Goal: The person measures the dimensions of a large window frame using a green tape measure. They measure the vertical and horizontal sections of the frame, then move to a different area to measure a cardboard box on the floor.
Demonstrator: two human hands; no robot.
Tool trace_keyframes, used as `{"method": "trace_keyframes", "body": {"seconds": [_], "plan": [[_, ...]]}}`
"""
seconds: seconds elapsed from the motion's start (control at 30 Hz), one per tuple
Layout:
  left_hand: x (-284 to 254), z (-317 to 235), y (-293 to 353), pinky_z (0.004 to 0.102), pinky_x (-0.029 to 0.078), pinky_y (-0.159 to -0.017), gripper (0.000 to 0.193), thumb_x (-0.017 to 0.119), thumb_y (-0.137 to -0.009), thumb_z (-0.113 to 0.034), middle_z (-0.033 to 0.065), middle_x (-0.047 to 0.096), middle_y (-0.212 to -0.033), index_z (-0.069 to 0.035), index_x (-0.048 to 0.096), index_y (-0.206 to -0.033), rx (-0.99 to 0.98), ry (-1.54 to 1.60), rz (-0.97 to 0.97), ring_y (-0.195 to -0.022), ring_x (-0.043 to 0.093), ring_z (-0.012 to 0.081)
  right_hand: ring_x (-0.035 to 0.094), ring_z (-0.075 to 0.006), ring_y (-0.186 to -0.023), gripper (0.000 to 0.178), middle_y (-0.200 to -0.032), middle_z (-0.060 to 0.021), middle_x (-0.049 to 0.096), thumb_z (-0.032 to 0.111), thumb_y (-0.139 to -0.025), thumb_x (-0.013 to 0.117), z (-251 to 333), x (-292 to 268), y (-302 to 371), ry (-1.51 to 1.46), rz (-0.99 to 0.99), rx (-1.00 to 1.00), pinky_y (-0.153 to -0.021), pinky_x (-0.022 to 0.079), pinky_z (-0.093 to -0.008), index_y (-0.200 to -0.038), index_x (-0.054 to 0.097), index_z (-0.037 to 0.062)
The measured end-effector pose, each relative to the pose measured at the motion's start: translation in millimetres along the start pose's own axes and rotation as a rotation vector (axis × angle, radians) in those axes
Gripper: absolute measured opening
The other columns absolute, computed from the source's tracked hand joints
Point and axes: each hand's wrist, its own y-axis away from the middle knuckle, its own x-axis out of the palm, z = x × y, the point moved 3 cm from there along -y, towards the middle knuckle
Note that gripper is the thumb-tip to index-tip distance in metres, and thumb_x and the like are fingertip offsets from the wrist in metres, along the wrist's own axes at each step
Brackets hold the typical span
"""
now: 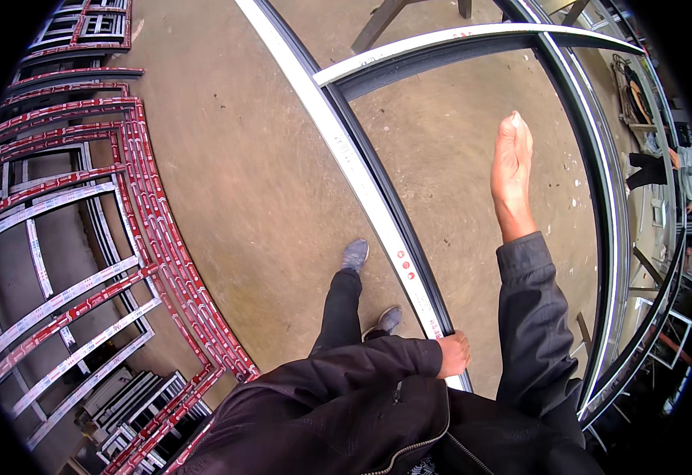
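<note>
My left hand (455, 354) is wrapped round the near end of a long white and dark frame bar (377, 202), close to my jacket. The bar belongs to a large window or door frame. A white crossbar (441, 37) joins it to a dark far-side bar (591, 150). My right hand (513, 164) is stretched forward over the frame's opening, seen edge-on with its fingers straight. It touches none of the bars and nothing shows in it.
On the left stand stacked frames (156, 198) with red and white film. Brown trestle legs (377, 24) are at the top. My shoes (355, 255) are on the concrete floor (227, 158) left of the bar. Another person (688, 170) is at the far right, near a wooden rack (635, 95).
</note>
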Motion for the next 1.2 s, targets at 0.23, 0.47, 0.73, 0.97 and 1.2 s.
{"method": "trace_keyframes", "body": {"seconds": [0.23,0.47,0.73,0.97,1.2], "plan": [[11.1,-10.4,-7.5,0.0532,0.051,-0.083,0.038,0.064,-0.077,-0.031,0.0163,0.073,-0.093,0.001,0.077,-0.094,0.030,0.025,-0.070,-0.091,0.067,0.0341,0.022,-0.0449,-0.155,0.073,-0.164,-0.0303,0.027,0.057,-0.110,0.028,40.9,168.9,30.1,-0.043,0.623,0.123,-0.125,0.020,-0.0514,-0.156,0.042,0.0025],[7.8,-17.3,-9.2,0.0533,0.052,-0.083,0.035,0.061,-0.085,-0.027,0.0163,0.073,-0.094,0.001,0.078,-0.096,0.022,-0.035,0.069,-0.090,0.067,0.0342,0.064,-0.0423,-0.105,0.056,-0.108,-0.0293,0.068,0.046,-0.113,0.036,91.0,155.0,-1.8,-0.215,0.655,0.098,-0.093,0.048,-0.0478,-0.105,0.062,-0.0034],[31.9,-23.7,-11.8,0.0530,0.050,-0.086,0.035,0.059,-0.089,-0.026,0.0171,0.073,-0.095,0.002,0.076,-0.099,0.008,-0.093,-0.026,-0.091,0.067,0.0333,0.068,-0.0509,-0.096,0.068,-0.093,-0.0321,0.069,0.054,-0.111,0.031,101.6,183.9,-6.4,-0.154,0.734,0.112,-0.087,0.051,-0.0525,-0.099,0.065,-0.0033],[-109.5,88.2,24.8,0.0468,0.044,-0.088,0.028,0.062,-0.085,-0.023,0.0129,0.068,-0.088,0.002,0.073,-0.092,-0.051,-0.101,0.057,-0.089,0.063,0.0285,0.067,-0.0359,-0.090,0.075,-0.089,-0.0236,0.070,0.062,-0.109,0.033,90.4,182.2,-10.6,-0.252,0.815,0.153,-0.087,0.051,-0.0426,-0.097,0.067,-0.0044],[-136.1,123.6,36.7,0.0399,0.042,-0.081,0.022,0.064,-0.079,-0.020,0.0093,0.063,-0.082,0.000,0.070,-0.084,-0.047,-0.085,-0.003,-0.085,0.061,0.0259,0.063,-0.0219,-0.089,0.077,-0.091,-0.0126,0.070,0.066,-0.108,0.035,89.2,189.7,-15.2,-0.455,0.901,0.248,-0.085,0.051,-0.0378,-0.100,0.069,-0.0024]]}}
